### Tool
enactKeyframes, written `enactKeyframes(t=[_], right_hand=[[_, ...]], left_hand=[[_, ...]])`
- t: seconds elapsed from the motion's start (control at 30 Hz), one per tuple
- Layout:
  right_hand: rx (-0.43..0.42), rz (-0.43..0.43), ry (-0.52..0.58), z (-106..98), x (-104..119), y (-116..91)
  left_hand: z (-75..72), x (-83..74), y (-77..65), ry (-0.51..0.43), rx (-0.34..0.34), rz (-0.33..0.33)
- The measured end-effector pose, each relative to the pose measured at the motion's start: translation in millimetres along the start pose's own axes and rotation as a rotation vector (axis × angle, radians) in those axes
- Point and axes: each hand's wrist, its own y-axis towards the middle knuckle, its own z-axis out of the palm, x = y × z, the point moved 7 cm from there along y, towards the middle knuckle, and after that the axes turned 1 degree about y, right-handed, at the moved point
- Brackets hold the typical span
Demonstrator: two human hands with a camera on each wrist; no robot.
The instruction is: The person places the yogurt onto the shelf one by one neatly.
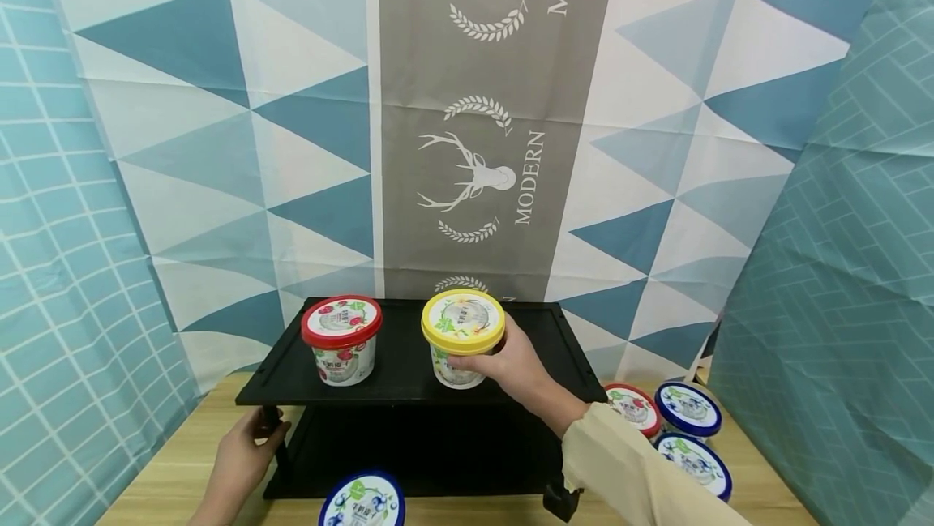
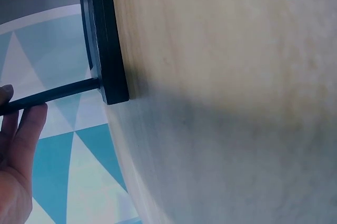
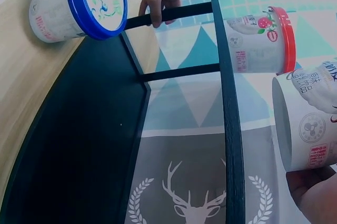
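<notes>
My right hand (image 1: 514, 360) grips a paper tub with a yellow lid (image 1: 463, 323), its thumb and fingers around the side. In the right wrist view a gap shows between the base of this tub (image 3: 310, 121) and the upper board (image 3: 229, 98) of a black two-tier rack (image 1: 409, 376). On that board, to the left, stands a red-lidded tub (image 1: 343, 339). My left hand (image 1: 244, 445) holds the rack's front left post (image 1: 276, 437); in the left wrist view its fingers (image 2: 32, 126) curl about the thin black post (image 2: 63, 91).
A blue-lidded tub (image 1: 362, 502) stands on the wooden table (image 1: 156, 477) before the rack. Right of the rack are a red-lidded tub (image 1: 631, 408) and two blue-lidded tubs (image 1: 688, 408). Patterned cloth (image 1: 306, 145) hangs behind and at both sides.
</notes>
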Motion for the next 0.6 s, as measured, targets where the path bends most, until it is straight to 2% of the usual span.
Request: enactKeyframes(t=[0.2, 0.43, 0.6], right_hand=[[0.019, -0.009, -0.006, 7, 1, 4], [0.027, -0.015, 0.007, 13, 2, 8], [0.032, -0.003, 0.034, 18, 1, 11]], left_hand=[[1.2, 1.5, -0.5, 0.007, 0.026, -0.01], [-0.6, 0.1, -0.6, 0.005, 0.002, 0.014], [-0.3, 1.6, -0.9, -0.003, 0.023, -0.004]])
